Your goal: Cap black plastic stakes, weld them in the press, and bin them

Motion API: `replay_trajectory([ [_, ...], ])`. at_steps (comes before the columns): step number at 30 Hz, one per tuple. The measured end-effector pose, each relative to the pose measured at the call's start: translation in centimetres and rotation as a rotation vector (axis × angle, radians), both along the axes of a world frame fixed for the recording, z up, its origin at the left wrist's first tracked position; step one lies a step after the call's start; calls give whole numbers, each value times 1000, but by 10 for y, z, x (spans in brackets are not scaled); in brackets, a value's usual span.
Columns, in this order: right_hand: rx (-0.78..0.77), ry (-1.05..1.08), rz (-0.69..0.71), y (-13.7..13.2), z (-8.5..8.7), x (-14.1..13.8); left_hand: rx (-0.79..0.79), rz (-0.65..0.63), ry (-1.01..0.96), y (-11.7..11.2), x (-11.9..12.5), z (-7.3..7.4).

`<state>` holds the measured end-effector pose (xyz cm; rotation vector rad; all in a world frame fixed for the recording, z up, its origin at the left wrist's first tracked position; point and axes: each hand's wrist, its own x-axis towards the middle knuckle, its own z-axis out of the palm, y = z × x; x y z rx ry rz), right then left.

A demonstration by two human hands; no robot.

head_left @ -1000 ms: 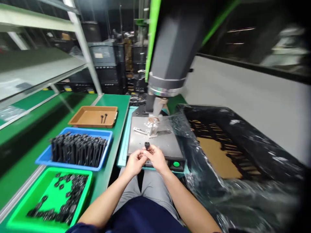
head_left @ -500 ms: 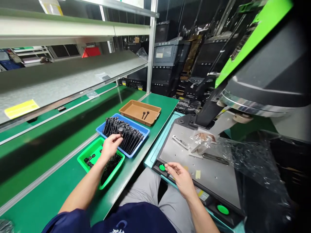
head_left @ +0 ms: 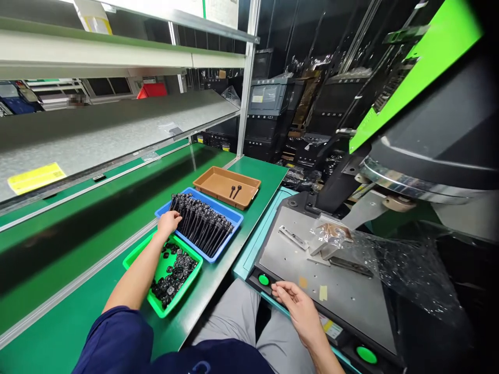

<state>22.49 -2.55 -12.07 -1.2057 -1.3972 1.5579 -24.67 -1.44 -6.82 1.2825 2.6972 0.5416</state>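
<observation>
My left hand (head_left: 168, 222) reaches to the near-left corner of a blue tray (head_left: 234, 215) packed with black rods (head_left: 202, 226); its fingers are curled down onto the rod ends. Just in front of it, a green tray (head_left: 134, 257) holds several small black caps (head_left: 175, 270). My right hand (head_left: 297, 306) rests at the front edge of the grey machine plate (head_left: 343, 291), next to a round green button (head_left: 264, 279). Its thumb and fingers are pinched together, and what they hold is too small to make out.
A brown tray (head_left: 218, 182) with two black pins (head_left: 234, 191) lies behind the blue one. A large press head (head_left: 429, 156) hangs over a plastic-wrapped fixture (head_left: 329, 234). Clear plastic sheeting (head_left: 409, 265) covers the right side. A second green button (head_left: 366, 354) is at the front right. A metal shelf (head_left: 117, 124) overhangs the green bench.
Both hands were together at the plate's front holding a small black part. My left hand then went left to the blue tray and now sits lower at its near corner; the right stayed at the plate.
</observation>
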Motion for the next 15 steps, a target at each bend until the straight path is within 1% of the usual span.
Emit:
replay_trajectory([
  [4, 5, -24, 12, -1, 2, -3, -54, -26, 29, 3, 4, -1],
  [6, 4, -24, 4, -3, 5, -1, -65, -38, 44, 3, 7, 2],
  [8, -8, -21, -35, -5, 6, 7, -62, -47, 66, -2, 10, 8],
  [10, -34, -26, -99, -8, 5, 23, -55, -53, 94, -12, 13, 16],
  [12, -70, -49, -178, -13, -1, 47, -56, -77, 107, -27, 16, 25],
  [13, -91, -64, -222, -17, -4, 61, -61, -101, 102, -36, 17, 28],
  [15, -139, -94, -319, -29, -11, 90, -106, -198, 33, -58, 21, 29],
])
